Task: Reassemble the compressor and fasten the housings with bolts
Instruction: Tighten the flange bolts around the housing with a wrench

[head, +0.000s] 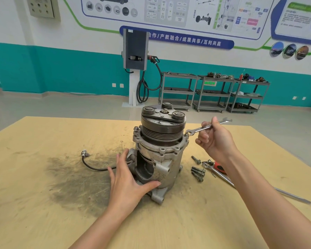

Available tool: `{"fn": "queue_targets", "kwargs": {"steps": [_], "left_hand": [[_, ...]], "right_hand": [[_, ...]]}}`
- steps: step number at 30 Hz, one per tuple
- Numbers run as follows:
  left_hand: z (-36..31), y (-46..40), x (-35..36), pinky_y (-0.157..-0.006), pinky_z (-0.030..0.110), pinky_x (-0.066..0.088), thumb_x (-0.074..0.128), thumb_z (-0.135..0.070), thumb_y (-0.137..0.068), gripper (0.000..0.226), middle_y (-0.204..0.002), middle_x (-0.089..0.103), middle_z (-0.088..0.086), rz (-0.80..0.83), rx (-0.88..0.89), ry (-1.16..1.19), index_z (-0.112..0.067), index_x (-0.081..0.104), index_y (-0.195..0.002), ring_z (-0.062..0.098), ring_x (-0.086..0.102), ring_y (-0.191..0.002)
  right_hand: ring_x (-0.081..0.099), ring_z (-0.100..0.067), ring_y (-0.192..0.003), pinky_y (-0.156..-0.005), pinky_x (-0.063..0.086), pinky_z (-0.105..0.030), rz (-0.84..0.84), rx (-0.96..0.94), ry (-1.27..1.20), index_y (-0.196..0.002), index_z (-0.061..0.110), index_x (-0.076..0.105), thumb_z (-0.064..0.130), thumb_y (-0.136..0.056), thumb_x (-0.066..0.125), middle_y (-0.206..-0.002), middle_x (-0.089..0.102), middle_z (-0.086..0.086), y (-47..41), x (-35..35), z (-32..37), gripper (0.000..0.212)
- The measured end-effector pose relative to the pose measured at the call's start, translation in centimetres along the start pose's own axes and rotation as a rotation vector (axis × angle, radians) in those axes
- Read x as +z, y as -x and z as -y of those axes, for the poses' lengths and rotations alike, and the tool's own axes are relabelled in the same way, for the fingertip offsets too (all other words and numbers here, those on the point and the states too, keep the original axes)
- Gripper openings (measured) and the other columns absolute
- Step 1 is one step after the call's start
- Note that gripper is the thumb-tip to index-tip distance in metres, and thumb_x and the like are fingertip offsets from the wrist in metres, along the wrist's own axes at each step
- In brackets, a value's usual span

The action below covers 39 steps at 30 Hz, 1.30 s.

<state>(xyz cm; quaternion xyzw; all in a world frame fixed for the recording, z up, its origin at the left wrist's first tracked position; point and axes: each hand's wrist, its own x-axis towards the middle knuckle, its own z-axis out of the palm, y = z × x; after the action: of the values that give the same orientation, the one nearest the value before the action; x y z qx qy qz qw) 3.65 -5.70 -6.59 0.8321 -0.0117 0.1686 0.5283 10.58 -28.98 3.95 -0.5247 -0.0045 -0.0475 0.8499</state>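
My left hand (pixel 131 178), fingers spread, presses the upright compressor (pixel 160 150). My right hand (pixel 215 139) pinches an open-end wrench (pixel 205 128) on a flange bolt (pixel 186 135). The wall banner (pixel 183 40) reads "产教融合/成果共享/互利共赢".

Right hand (pixel 216 139) holds wrench (pixel 206 127) on compressor (pixel 162 150) bolt (pixel 186 135).

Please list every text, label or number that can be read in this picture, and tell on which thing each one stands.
"合作/产教融合/成果共享/互利共赢": white characters on the blue banner on the wall; its start is hidden behind the charging station.
Wall posters: print too small and blurred to read.
Green label on a shelf cart: blurred.
Compressor, wrench: no legible marking.
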Motion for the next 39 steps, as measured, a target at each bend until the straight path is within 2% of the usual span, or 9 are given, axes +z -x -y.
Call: {"fn": "queue_targets", "kwargs": {"steps": [10, 14, 17, 23, 30, 34, 39], "left_hand": [[-0.1, 0.1, -0.1, -0.122, 0.049, -0.009, 0.070, -0.074, -0.042, 0.135, -0.162, 0.017, -0.007, 0.008, 0.019, 0.005, -0.030, 0.007, -0.153, -0.003, -0.010, -0.130], [-0.1, 0.1, -0.1, -0.122, 0.052, -0.006, 0.072, -0.072, -0.042, 0.136, -0.162, 0.016, -0.008, 0.007, 0.005, 0.000, -0.030, 0.007, -0.154, -0.003, -0.011, -0.129], [-0.1, 0.0, -0.1, -0.122, 0.053, -0.004, 0.071, -0.073, -0.041, 0.136, -0.162, 0.016, -0.009, 0.005, 0.001, 0.000, -0.031, 0.007, -0.153, -0.003, -0.011, -0.129], [-0.2, 0.0, -0.1, -0.123, 0.052, -0.005, 0.071, -0.073, -0.042, 0.135, -0.162, 0.016, -0.008, 0.011, 0.003, 0.007, -0.032, 0.007, -0.153, -0.003, -0.011, -0.130], [-0.1, 0.0, 0.0, -0.122, 0.054, -0.003, 0.072, -0.073, -0.042, 0.133, -0.162, 0.017, -0.006, 0.014, 0.009, 0.000, -0.034, 0.008, -0.152, -0.002, -0.007, -0.135], [0.1, 0.0, -0.1, -0.122, 0.055, 0.001, 0.070, -0.075, -0.040, 0.135, -0.163, 0.018, -0.004, 0.019, -0.001, -0.004, -0.033, 0.009, -0.153, 0.013, -0.003, -0.148], [0.1, 0.0, -0.1, -0.122, 0.047, -0.010, 0.070, -0.076, -0.040, 0.135, -0.163, 0.018, -0.003, 0.022, 0.006, 0.004, -0.035, 0.007, -0.152, 0.013, -0.011, -0.149]], "right_hand": [[0.048, -0.014, -0.047, -0.061, 0.043, -0.030, -0.031, -0.231, 0.027, -0.081, 0.011, 0.054, 0.039, -0.106, 0.028, -0.050, 0.053, -0.002, 1.0, 0.0, -2.0, 0.046], [0.043, -0.014, -0.044, -0.062, 0.042, -0.032, -0.073, -0.115, 0.037, -0.081, 0.013, 0.052, 0.040, -0.106, 0.028, -0.048, 0.050, -0.003, 0.3, 0.1, -1.3, 0.044], [0.039, -0.013, -0.043, -0.061, 0.039, -0.032, -0.050, -0.022, 0.063, -0.080, 0.014, 0.051, 0.040, -0.106, 0.029, -0.048, 0.048, -0.002, -0.3, 0.1, -0.7, 0.043], [0.038, -0.013, -0.043, -0.058, 0.036, -0.030, 0.003, 0.011, 0.152, -0.077, 0.013, 0.050, 0.039, -0.106, 0.029, -0.047, 0.046, 0.000, -1.4, 0.3, 0.1, 0.044], [0.033, -0.011, -0.041, -0.056, 0.033, -0.027, 0.089, 0.197, 0.228, -0.075, 0.015, 0.048, 0.039, -0.106, 0.030, -0.045, 0.038, 0.003, -2.6, 0.8, 1.0, 0.043], [0.028, -0.011, -0.040, -0.052, 0.030, -0.028, 0.102, 0.185, 0.246, -0.070, 0.016, 0.047, 0.039, -0.106, 0.028, -0.041, 0.031, 0.005, -3.3, 1.8, 0.8, 0.047], [0.025, -0.011, -0.039, -0.049, 0.024, -0.027, 0.116, 0.198, 0.226, -0.070, 0.017, 0.045, 0.039, -0.106, 0.029, -0.040, 0.028, 0.006, -3.5, 1.9, 0.1, 0.045]]}}
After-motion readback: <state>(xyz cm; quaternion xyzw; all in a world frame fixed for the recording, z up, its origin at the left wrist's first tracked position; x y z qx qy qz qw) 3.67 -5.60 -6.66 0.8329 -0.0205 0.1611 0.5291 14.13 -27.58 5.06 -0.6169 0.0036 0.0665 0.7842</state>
